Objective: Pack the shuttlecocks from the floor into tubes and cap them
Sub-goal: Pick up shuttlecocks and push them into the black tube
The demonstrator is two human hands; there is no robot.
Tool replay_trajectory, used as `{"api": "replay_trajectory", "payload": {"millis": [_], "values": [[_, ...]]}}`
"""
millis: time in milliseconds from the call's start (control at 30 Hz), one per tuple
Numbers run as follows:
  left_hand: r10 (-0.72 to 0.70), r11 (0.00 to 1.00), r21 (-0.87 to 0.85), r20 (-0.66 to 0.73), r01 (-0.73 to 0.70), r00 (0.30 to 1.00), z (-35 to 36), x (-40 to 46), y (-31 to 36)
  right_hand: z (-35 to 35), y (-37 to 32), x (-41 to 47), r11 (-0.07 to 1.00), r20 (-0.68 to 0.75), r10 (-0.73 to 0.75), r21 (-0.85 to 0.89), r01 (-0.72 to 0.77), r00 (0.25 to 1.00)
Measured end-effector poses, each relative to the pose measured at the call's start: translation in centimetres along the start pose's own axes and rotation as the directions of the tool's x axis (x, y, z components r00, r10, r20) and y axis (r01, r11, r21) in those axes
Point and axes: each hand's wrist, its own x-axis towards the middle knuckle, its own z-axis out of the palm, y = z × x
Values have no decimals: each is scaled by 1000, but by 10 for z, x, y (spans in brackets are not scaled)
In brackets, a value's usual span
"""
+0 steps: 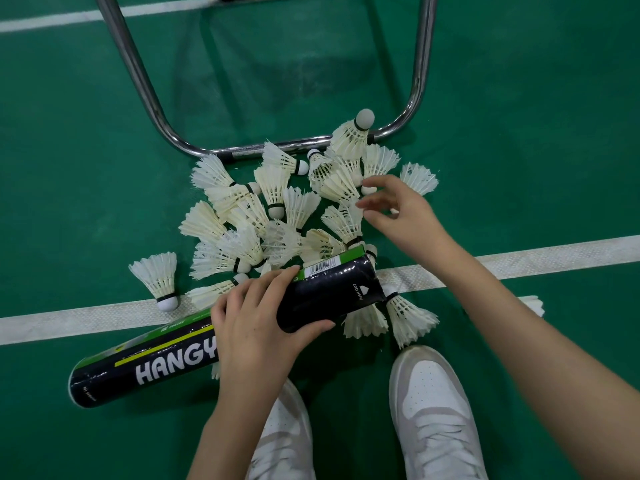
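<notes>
A person's left hand (258,318) wraps round a black-and-green shuttlecock tube (221,329), holding it tilted over the court floor (519,133) with its far end toward the pile, while the right hand (398,211), fingers loosely spread and holding nothing, reaches over the heaped white shuttlecocks (277,209) lying between the white shoes (436,407) and a chrome chair frame (277,147). Feathers could crush or bend if a shuttlecock is pinched by its skirt or fed in skirt-first, and the tilted tube may spill anything already inside it. The tube reads "HANGY", cut off by the hand, and "PUSH OUT" beside a barcode.
</notes>
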Motion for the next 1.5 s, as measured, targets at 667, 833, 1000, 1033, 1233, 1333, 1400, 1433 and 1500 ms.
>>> {"api": "replay_trajectory", "payload": {"millis": [667, 833, 1000, 1033, 1233, 1333, 1400, 1433, 1500], "values": [[5, 1000, -7, 0, -5, 1000, 1, -3, 0, 3, 17, 8, 982, 25, 53, -183, -48, 998], [4, 1000, -5, 12, -4, 1000, 1, -3, 0, -7, 19, -1, 968, 15, 78, -241, -73, 997], [9, 1000, -4, 10, -9, 1000, 1, -3, 1, -17, 20, -13, 984, -63, 79, -156, -88, 995], [10, 1000, -5, 10, -10, 1000, 1, -3, 1, -19, 18, -16, 990, -81, 77, -110, -85, 994], [0, 1000, -10, 18, 0, 1000, 1, -3, 1, -32, 0, -39, 999, -169, 43, 40, -37, 985], [-6, 1000, -14, 13, 6, 1000, 1, -2, 1, -33, -6, -54, 997, -166, 35, 75, -23, 985], [-11, 1000, -15, 11, 11, 1000, 1, -2, 1, -32, -7, -65, 994, -168, 45, 101, -28, 985], [-12, 1000, -16, 12, 13, 1000, 1, -3, 1, -31, -7, -70, 993, -165, 53, 116, -34, 985], [-10, 1000, -15, 13, 10, 1000, 2, -2, 1, -28, -9, -80, 988, -151, 75, 146, -53, 986]]}}
